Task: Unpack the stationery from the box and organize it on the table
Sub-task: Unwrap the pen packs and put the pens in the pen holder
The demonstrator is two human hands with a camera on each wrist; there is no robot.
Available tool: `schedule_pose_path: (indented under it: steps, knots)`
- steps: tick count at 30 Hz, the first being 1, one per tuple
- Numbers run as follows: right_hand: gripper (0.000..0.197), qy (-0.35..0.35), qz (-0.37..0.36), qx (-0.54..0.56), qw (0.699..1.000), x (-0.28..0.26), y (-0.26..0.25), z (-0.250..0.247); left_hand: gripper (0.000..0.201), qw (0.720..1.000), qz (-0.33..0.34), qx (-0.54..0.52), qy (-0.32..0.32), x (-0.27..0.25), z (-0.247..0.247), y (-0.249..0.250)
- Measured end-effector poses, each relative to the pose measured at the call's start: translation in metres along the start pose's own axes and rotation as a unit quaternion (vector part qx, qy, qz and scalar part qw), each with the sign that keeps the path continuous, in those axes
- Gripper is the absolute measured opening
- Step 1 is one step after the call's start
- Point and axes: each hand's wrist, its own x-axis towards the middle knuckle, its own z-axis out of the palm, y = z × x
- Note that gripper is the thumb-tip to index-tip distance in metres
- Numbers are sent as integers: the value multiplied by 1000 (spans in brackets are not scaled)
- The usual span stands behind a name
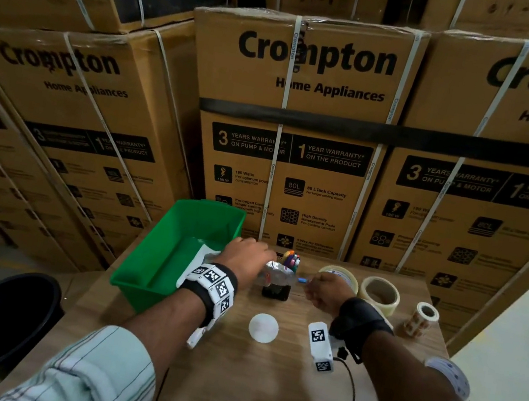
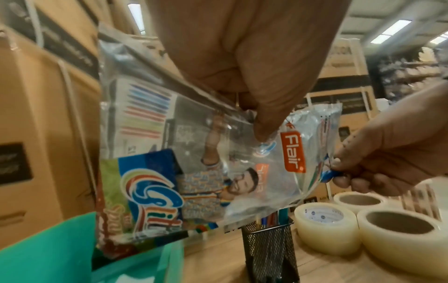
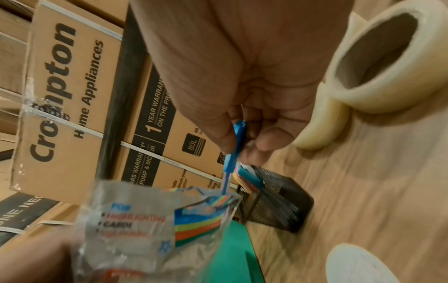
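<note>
The left hand [image 1: 247, 256] pinches a clear Flair pen pouch [image 2: 218, 153] above the black mesh pen holder [image 2: 269, 247], beside the green box [image 1: 179, 249]. The right hand [image 1: 328, 290] pinches a blue pen [image 3: 232, 153] at the pouch's mouth. Tape rolls [image 1: 380, 289] stand on the surface [image 1: 260, 390].

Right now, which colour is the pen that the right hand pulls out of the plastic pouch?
Blue: the pen shows best in the right wrist view.

Dim warm indoor light, ceiling strip lights glaring in the left-wrist view; both wrist views motion-blurred, edges bowed.
</note>
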Motion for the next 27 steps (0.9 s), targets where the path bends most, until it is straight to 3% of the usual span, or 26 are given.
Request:
schedule_pose_path:
  steps: [6, 10, 14, 21, 27]
  knots:
    - [13, 95, -93, -42, 990, -25, -56, -50, 29, 981, -73, -164, 67, -10, 1, -12]
    - [17, 161, -169, -58, 971, -35, -95, -69, 24, 972, -85, -187, 113, -4, 0, -16]
    - [19, 217, -199, -96, 951, -31, -113, -66, 16, 955, -106, -225, 160, 6, -3, -18]
    - [8, 176, -231, -209, 934, -18, -94, -22, 14, 891, -210, -361, 179, 6, 17, -29]
    - [5, 131, -251, -309, 908, 4, -81, 14, 9, 885, -254, -358, 157, -4, 49, -39]
